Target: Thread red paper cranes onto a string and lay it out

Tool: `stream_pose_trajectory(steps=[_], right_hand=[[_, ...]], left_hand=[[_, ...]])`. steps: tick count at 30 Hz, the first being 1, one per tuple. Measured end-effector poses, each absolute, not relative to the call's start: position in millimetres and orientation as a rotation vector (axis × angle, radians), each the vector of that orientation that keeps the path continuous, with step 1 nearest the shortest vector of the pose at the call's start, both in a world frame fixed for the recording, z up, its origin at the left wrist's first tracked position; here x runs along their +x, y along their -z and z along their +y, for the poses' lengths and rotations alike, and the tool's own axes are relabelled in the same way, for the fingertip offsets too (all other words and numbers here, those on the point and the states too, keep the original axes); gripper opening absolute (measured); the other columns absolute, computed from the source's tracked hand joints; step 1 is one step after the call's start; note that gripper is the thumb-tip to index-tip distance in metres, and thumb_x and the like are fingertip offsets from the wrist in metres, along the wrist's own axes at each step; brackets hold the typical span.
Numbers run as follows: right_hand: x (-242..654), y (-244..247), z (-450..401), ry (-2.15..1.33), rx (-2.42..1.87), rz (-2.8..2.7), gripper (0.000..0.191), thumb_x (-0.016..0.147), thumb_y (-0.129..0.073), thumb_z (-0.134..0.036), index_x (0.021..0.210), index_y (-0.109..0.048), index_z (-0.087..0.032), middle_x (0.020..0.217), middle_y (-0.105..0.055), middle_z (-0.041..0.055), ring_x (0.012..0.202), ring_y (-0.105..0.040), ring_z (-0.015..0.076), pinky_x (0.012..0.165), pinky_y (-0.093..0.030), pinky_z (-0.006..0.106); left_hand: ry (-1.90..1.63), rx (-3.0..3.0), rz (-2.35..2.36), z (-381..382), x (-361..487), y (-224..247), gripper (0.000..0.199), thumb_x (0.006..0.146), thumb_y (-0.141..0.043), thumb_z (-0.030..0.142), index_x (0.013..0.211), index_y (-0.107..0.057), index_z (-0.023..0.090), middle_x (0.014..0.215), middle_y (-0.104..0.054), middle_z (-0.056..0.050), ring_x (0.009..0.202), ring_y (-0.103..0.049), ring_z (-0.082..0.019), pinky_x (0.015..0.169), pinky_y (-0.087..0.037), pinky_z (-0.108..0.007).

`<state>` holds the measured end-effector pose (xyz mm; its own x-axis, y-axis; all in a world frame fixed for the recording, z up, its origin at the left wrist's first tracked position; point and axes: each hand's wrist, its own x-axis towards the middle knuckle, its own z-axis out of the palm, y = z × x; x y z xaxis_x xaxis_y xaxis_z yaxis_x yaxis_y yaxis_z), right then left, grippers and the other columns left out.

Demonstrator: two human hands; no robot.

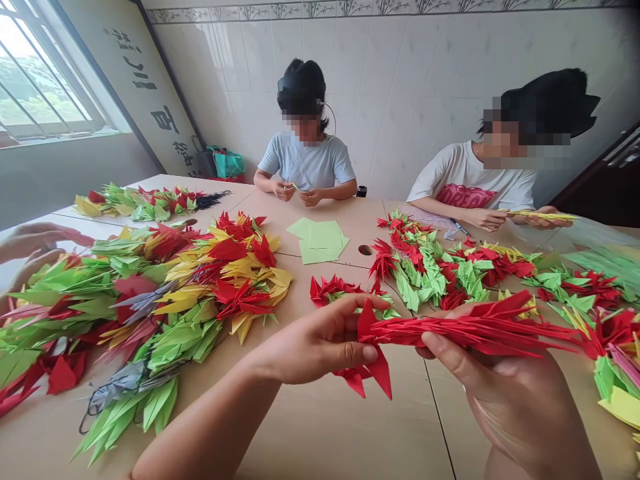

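Note:
A long stack of red folded-paper pieces lies sideways between my hands above the table, its pointed tips fanning out to the right. My left hand pinches the stack's left end, where a few red points stick up and down. Closed around the middle from below, my right hand keeps its thumb along the front of the pieces. Just behind my left hand lies a short garland of red and green folded paper. Part of the stack's underside is hidden by my fingers.
Multicoloured folded-paper garlands cover the left, with another person's hands at their edge. More garlands spread on the right. Green paper sheets lie mid-table. Across sit two people, one holding small green paper, the other yellow paper.

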<state>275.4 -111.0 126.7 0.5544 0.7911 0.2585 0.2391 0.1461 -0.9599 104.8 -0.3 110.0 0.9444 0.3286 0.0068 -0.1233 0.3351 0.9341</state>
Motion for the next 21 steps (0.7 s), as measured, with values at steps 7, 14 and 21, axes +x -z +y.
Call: stream_pose_trajectory(steps=[7, 14, 21], right_hand=[[286.5, -120.5, -110.0, -0.419, -1.374, -1.076, 0.01, 0.066, -0.077, -0.03, 0.072, -0.072, -0.025, 0.071, -0.071, -0.0006, 0.067, -0.067, 0.0196, 0.059, -0.057, 0.027], [276.5, -125.8, -113.2, -0.482, -1.42, -0.947, 0.014, 0.065, -0.077, -0.035, 0.072, -0.071, -0.025, 0.07, -0.07, -0.0015, 0.066, -0.066, 0.0177, 0.064, -0.057, 0.027], [287.0, -120.0, -109.9, -0.599, -1.227, -1.025, 0.014, 0.064, -0.078, -0.025, 0.076, -0.071, -0.021, 0.072, -0.07, 0.0024, 0.064, -0.065, 0.0193, 0.053, -0.057, 0.027]], left_hand=[[-0.236, 1.33, 0.212, -1.6, 98.4, -107.8, 0.066, 0.082, -0.055, 0.013, 0.141, -0.033, 0.033, 0.102, -0.06, -0.005, 0.078, -0.056, -0.012, 0.071, -0.049, -0.026], [-0.248, 1.35, 0.217, -3.9, 101.1, -105.3, 0.06, 0.088, -0.055, 0.027, 0.142, -0.03, 0.031, 0.093, -0.059, -0.005, 0.083, -0.06, -0.014, 0.075, -0.05, -0.029], [-0.242, 1.414, 0.25, -4.3, 97.2, -117.6, 0.047, 0.09, -0.051, 0.036, 0.136, -0.044, 0.028, 0.091, -0.063, -0.007, 0.079, -0.06, -0.014, 0.064, -0.05, -0.023]])
